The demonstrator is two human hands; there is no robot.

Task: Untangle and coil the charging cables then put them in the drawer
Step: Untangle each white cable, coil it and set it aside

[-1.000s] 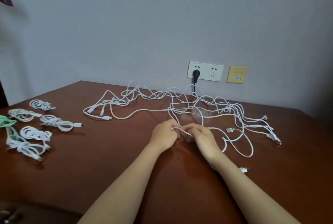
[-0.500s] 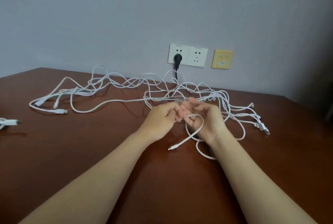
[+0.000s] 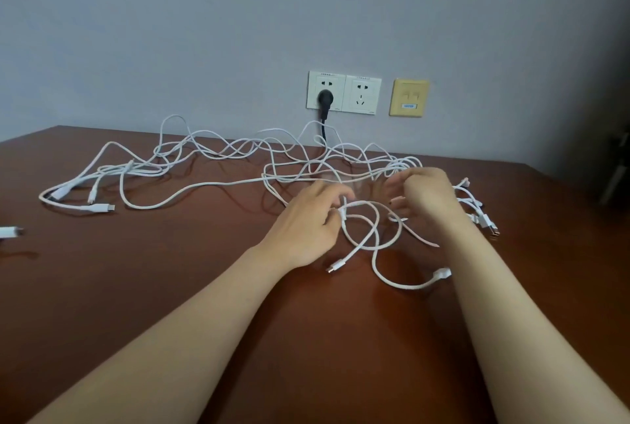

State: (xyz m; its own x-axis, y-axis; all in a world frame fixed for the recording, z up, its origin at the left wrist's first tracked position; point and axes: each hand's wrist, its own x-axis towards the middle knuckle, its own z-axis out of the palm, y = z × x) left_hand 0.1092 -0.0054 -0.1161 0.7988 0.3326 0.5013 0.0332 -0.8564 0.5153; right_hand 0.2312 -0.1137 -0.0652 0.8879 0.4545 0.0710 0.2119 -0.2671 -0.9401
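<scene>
As white charging cables [image 3: 266, 175] tangle along the desk's [image 3: 170, 287] far edge, left hand [image 3: 303, 226] pinches one, right hand's [image 3: 428, 197] grip unclear.

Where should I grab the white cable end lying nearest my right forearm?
Probably pinch its white plug from above, thumb and finger on the sides: it lies flat on the brown wooden table, clear of the white cable tangle, and is stiffer than the cord.
</scene>
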